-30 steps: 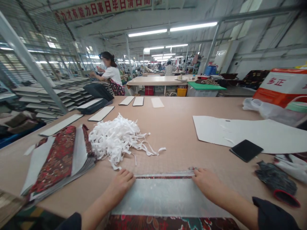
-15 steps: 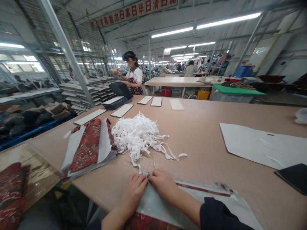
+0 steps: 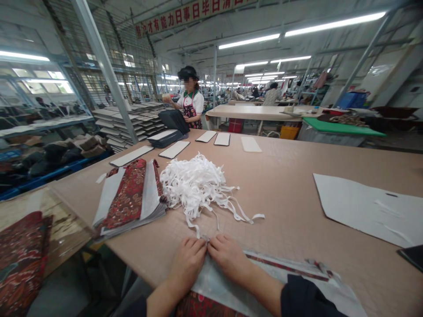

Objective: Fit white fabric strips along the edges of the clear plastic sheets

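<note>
Now L/R hands [image 3: 189, 259] [image 3: 228, 259] pinch fabric [image 3: 220, 284].

Partly folded, pale-backed red-print fabric [image 3: 213, 279] lies on the table [image 3: 280, 198]

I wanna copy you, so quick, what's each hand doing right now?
Left hand: fingers closed on the corner of the patterned cloth.
Right hand: fingers closed on the same corner, beside the left.
</note>
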The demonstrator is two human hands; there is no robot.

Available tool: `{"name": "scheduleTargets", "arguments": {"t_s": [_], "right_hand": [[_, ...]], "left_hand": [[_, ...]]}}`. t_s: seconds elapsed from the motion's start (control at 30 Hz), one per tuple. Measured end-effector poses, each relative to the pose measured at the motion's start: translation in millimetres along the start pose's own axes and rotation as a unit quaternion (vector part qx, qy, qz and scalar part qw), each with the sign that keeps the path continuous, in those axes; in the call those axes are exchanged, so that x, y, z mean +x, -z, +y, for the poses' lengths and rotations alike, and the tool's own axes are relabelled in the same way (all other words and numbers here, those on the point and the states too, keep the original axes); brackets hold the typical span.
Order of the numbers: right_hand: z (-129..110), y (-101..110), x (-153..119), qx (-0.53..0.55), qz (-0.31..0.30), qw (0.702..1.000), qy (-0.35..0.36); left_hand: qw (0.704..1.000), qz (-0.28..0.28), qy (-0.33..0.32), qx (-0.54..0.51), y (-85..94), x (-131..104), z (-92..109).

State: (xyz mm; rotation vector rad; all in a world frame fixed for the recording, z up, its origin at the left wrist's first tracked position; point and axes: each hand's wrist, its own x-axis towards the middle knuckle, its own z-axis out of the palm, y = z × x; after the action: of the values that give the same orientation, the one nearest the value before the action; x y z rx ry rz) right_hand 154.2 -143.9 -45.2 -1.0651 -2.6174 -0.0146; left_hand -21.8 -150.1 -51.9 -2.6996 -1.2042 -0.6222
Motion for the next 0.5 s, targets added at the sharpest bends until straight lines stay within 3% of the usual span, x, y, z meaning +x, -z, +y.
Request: {"name": "scheduleTargets", "arguments": {"t_s": [0.07, 0.13, 0.33, 0.4, 0.5], "right_hand": [[2.1, 5.2, 0.0, -0.009, -0.014, 0.999, 0.052], [5.9, 9.3, 1.9, 0.023, -0.037, 0.998, 0.053], [7.0, 6.9, 17.6, 0.114, -0.076, 0.972, -0.191], [4.2, 6.4, 23.5, 0.113, -0.093, 0.963, -0.224], [0.9, 10.2, 27.6, 0.119, -0.117, 0.961, -0.221]], "left_hand": [[1.000, -0.005, -0.005, -0.001, 1.1, 0.7, 0.3], [1.000, -0.010, -0.004, -0.005, 3.7, 1.7, 0.7], [0.999, 0.026, 0.022, -0.031, 5.3, -1.1, 0.3], [0.998, 0.044, 0.030, -0.034, 0.9, -4.5, -1.0], [0.993, 0.073, 0.078, -0.052, -6.0, -9.2, -3.3]]}}
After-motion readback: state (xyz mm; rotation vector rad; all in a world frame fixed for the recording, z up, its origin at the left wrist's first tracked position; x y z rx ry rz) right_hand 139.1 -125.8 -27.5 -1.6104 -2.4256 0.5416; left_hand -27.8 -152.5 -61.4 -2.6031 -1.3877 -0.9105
